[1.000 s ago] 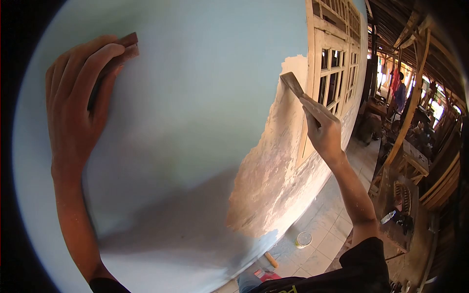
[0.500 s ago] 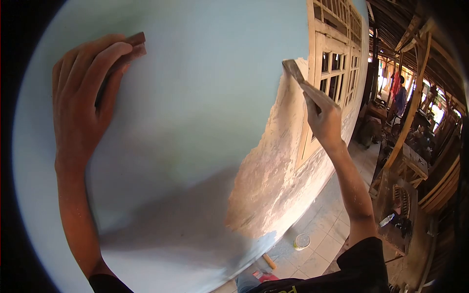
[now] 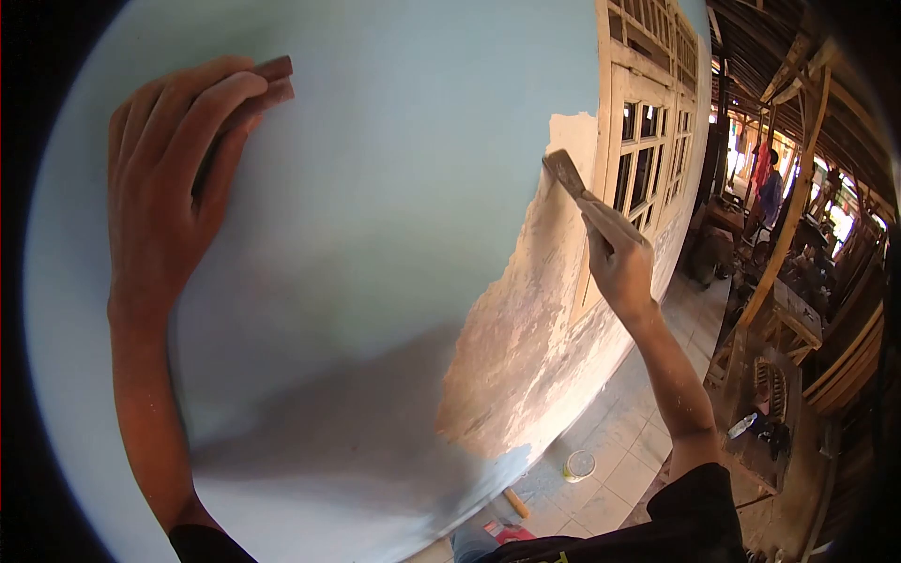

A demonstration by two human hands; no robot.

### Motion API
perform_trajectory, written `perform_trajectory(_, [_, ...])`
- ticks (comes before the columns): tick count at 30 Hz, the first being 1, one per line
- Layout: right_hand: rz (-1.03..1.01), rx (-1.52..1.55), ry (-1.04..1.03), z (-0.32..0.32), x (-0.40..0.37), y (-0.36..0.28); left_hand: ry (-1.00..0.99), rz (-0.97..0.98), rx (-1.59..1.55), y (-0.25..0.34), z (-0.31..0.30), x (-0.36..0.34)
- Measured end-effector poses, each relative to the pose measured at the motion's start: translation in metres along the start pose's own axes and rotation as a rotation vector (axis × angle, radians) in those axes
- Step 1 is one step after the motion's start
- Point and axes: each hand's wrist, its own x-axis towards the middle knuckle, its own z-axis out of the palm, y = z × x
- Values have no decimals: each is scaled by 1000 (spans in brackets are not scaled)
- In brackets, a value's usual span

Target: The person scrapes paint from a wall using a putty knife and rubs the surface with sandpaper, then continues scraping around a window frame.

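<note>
My left hand (image 3: 174,169) is raised against the blue wall (image 3: 404,188) at the upper left, its fingers wrapped round a dark reddish-brown block (image 3: 274,80). On the right, my right hand (image 3: 622,263) grips a scraper (image 3: 567,174) whose blade touches the wall at the edge of the blue paint. Below and beside the blade lies a bare, rough patch (image 3: 497,357) of beige and brown plaster with a jagged border. The scraper's handle is mostly hidden in my fingers.
A cream window frame (image 3: 608,141) adjoins the patch. A small tub (image 3: 579,465) and a wooden handle (image 3: 516,503) are on the tiled floor. Farther right are a slanted wooden post (image 3: 786,225), a bottle (image 3: 742,425) on a wooden table and a distant person (image 3: 771,188).
My right hand and the scraper have moved down along the paint edge, uncovering the patch's pale top. My left hand and its block appear slightly farther right.
</note>
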Motion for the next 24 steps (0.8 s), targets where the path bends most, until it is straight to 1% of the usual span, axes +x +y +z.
perform_trajectory(3, [33,-8,-17,-4,2,1,15,-2,0,-2,3,-2])
perform_trajectory(5, [-12,47,16,-4,1,0,12,-3,1,-3,4,-2])
perform_trajectory(8, [12,42,0,-2,-13,-6,7,9,12,-3,3,-2])
perform_trajectory(11, [22,39,-4,1,-9,-4,5,-2,8,-2,4,-2])
perform_trajectory(13, [1,42,31,1,-6,-4,-2,-18,-5,-3,4,-3])
perform_trajectory(15, [8,40,15,-3,-12,-7,-65,-21,23,-7,5,-6])
perform_trajectory(18, [23,60,13,3,-32,-14,-45,-3,17,-6,3,-5])
perform_trajectory(21, [61,55,20,5,-23,-18,-64,-14,42,-5,2,-5])
perform_trajectory(24, [56,64,19,2,-18,-20,-55,-17,16,-5,3,-4])
